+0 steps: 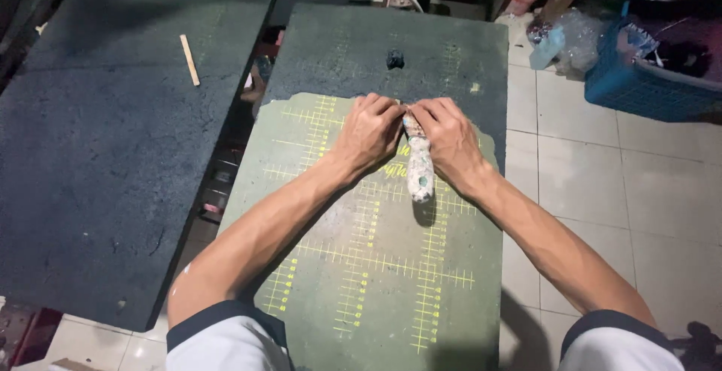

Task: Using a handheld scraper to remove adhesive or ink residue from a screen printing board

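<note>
Both hands, left hand [368, 132] and right hand [449, 136], clenched on paint-crusted scraper [419, 166], pressing at dark coating edge [316, 100]; could slip, gouging green board [376, 266]

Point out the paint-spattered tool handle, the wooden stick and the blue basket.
tool handle [420, 175], head view, middle of the spattered shaft.
wooden stick [189, 60], head view, mid-length.
blue basket [639, 89], head view, front wall.

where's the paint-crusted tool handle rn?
Head view, centre: the tool handle lies on the green gridded board, gripped at its far end between the left hand and right hand.
</note>
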